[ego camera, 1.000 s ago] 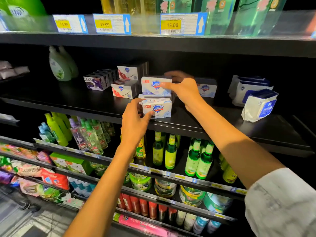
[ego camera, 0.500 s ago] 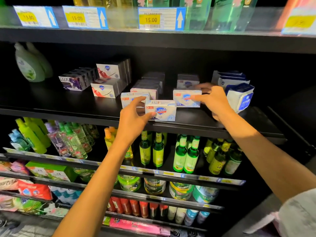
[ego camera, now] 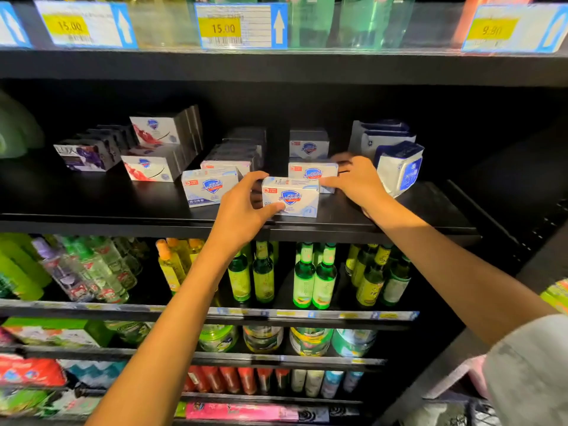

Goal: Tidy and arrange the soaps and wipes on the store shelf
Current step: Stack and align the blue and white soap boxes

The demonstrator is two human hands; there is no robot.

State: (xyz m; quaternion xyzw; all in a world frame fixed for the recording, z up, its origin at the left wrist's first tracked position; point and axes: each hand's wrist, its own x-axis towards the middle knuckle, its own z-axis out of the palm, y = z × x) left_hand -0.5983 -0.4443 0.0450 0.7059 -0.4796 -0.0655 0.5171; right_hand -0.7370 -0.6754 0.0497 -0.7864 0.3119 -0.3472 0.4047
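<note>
The left hand [ego camera: 242, 207] has its grip curled round the left end of a white Safeguard soap box [ego camera: 290, 196] standing near the front edge of the black shelf [ego camera: 123, 204]. The right hand [ego camera: 356, 182] lies with fingers fairly straight against the box behind it [ego camera: 312, 171] (holding nothing). Another Safeguard box [ego camera: 209, 186] stands just left, and wipes packs [ego camera: 399, 167] lean at the right.

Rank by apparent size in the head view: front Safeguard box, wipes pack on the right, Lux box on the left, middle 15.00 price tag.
1. middle 15.00 price tag, largest, but nearest the camera
2. front Safeguard box, held by the left hand
3-4. wipes pack and Lux box look alike; unranked
</note>
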